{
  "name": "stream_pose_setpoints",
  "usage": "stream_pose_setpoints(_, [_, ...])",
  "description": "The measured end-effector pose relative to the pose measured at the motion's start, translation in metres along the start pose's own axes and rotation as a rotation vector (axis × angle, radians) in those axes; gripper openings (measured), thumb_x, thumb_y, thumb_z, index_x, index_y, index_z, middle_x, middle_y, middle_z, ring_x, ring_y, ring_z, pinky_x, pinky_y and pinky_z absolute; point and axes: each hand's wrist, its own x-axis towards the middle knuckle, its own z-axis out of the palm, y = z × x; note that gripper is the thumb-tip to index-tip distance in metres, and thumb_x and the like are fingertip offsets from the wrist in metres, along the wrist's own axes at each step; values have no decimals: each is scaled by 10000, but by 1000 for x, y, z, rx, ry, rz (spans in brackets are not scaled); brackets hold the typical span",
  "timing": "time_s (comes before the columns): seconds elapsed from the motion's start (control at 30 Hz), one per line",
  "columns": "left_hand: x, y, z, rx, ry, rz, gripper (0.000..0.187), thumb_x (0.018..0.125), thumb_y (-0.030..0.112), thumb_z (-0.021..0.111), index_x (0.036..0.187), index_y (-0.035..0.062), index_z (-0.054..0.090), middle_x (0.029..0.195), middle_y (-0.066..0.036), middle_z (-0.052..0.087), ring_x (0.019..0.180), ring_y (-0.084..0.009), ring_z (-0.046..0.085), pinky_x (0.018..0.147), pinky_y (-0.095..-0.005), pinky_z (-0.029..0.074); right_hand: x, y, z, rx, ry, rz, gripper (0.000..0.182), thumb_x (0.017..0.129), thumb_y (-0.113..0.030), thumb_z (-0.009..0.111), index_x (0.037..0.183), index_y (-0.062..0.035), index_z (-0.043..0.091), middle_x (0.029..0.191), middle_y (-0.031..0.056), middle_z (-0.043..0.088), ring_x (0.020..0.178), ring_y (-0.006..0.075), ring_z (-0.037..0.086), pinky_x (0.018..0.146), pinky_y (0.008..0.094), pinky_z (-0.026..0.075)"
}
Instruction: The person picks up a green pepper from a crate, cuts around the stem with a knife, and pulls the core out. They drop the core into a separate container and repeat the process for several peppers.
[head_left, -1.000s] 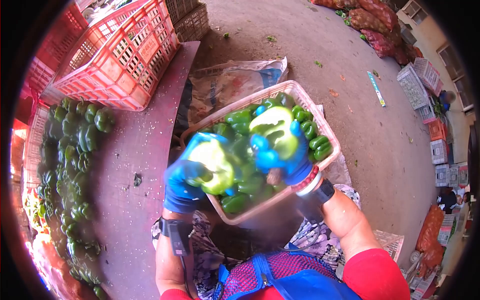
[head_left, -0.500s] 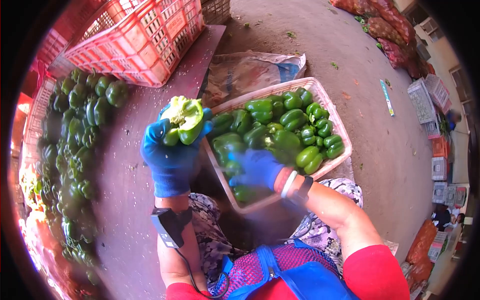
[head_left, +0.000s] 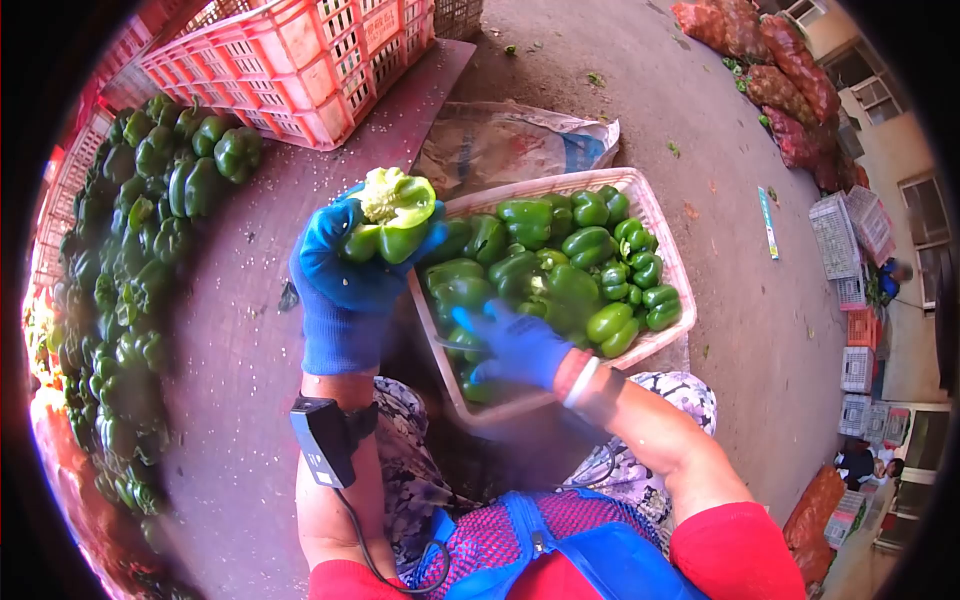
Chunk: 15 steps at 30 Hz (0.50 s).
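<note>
My left hand, in a blue glove, is closed round a cut green bell pepper. The pepper's pale core and seeds face up. Over the near left part of a pale pink plastic crate is my right hand, also gloved in blue. Its fingers are spread and point left, slightly blurred. Beneath and beyond it the crate holds many whole green bell peppers. A thin greyish streak shows by the right fingers; I cannot make out what it is.
A heap of green peppers lies at the left on a dark board strewn with seeds. Behind stands a large red crate. A crumpled sack lies beyond the pepper crate. Net sacks and stacked crates line the right side.
My left hand, with the cut pepper, has shifted slightly right and up in view. The right hand shows more clearly with its fingers spread. The view itself has moved a little.
</note>
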Motion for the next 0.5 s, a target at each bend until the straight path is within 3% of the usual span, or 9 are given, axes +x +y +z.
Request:
stream_pose_setpoints(0.03, [-3,-2,2,95,21,34,630,866,209,556,1430,-48,443,1439,-313,479,1338,-531,449,1114,-645,387,-5,7,-1,22,43,-47,801,819,-458,766,1500,-189,441,1310,251,510,1024,426,641,868,496,528])
stream_pose_setpoints(0.07, [-6,-5,4,190,45,65,605,867,192,559,1413,-47,458,1433,-312,485,1332,-530,455,1113,-646,388,-2,25,5,38,96,-100,735,848,-428,764,1462,-140,480,1202,217,596,927,353,676,843,451,542])
stream_pose_setpoints(0.1, [-8,-3,13,81,56,27,574,866,171,563,1389,-48,477,1424,-309,494,1325,-532,461,1113,-647,387,-1,19,-13,331,91,75,693,862,-421,761,1434,-129,501,1131,186,616,863,308,671,797,422,547])
stream_pose_setpoints(0.17, [-7,-8,22,234,9,159,485,866,113,587,1321,-40,526,1367,-264,541,1273,-457,510,1079,-571,419,-4,-4,-65,916,87,427,611,892,-408,753,1380,-107,542,988,123,655,734,218,661,703,364,558])
stream_pose_setpoints(0.2, [-4,-21,20,491,-42,333,427,867,75,607,1277,-32,556,1319,-220,579,1228,-379,554,1046,-493,452,-6,-4,-70,1410,157,390,527,927,-390,736,1318,-90,549,851,30,623,599,114,578,566,272,514])
stream_pose_setpoints(0.27, [-1,-44,22,998,-146,691,320,869,0,646,1188,-15,616,1223,-134,654,1137,-224,642,980,-336,517,-6,-27,-77,1573,293,211,519,927,-384,739,1299,-83,538,832,14,609,582,102,567,529,254,489])
stream_pose_setpoints(0.33, [-6,-61,38,832,-173,423,356,820,-37,700,1166,15,632,1297,-116,581,1159,-211,601,997,-327,491,0,-36,-70,1686,376,140,523,917,-337,758,1296,-77,509,840,11,609,575,100,562,517,251,483])
stream_pose_setpoints(0.4, [-3,-74,26,1129,-317,502,491,816,20,720,1284,52,574,1359,-103,498,1209,-213,549,1032,-327,466,3,-16,-66,1693,348,155,499,916,-276,755,1298,-67,513,854,15,610,597,100,581,521,251,483])
stream_pose_setpoints(0.5, [-10,-37,83,480,18,-140,562,820,58,723,1348,74,530,1377,-112,490,1227,-231,542,1031,-336,469,-7,-3,-77,1643,373,147,509,921,-239,739,1333,-50,508,869,18,620,618,94,586,535,249,484])
